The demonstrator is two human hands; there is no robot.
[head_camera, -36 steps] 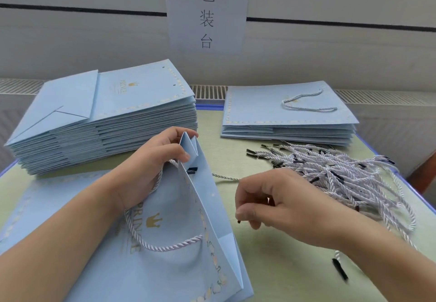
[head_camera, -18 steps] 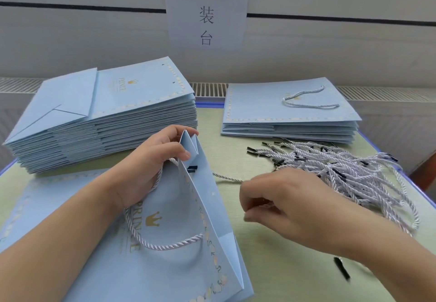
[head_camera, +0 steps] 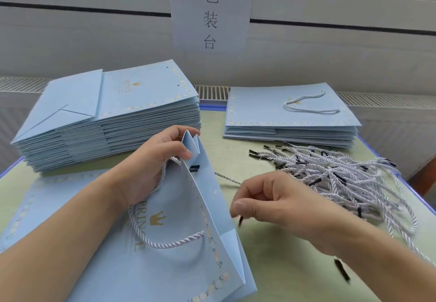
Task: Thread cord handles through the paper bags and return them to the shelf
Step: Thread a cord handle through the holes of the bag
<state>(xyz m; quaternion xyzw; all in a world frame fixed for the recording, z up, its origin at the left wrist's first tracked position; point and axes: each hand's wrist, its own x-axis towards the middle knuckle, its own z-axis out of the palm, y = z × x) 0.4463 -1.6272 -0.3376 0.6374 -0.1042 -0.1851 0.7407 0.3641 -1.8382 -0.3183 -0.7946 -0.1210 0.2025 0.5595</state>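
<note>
Left grip [head_camera: 151, 160] pinches bag [head_camera: 179, 231] mouth (raised); right grip [head_camera: 266, 202] pinches cord tip [head_camera: 240, 221].

One head-worn view looks forward and down from the near edge of the table [head_camera: 271, 266], close over both forearms. It faces the far wall, where a paper sign [head_camera: 211, 11] hangs at centre top.

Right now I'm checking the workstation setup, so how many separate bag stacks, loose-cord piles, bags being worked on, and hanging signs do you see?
Bag stacks: 2, tall unthreaded stack, short finished stack
Loose-cord piles: 1, cord pile
Bags being worked on: 1, open bag
Hanging signs: 1, paper sign
Total: 5
</note>
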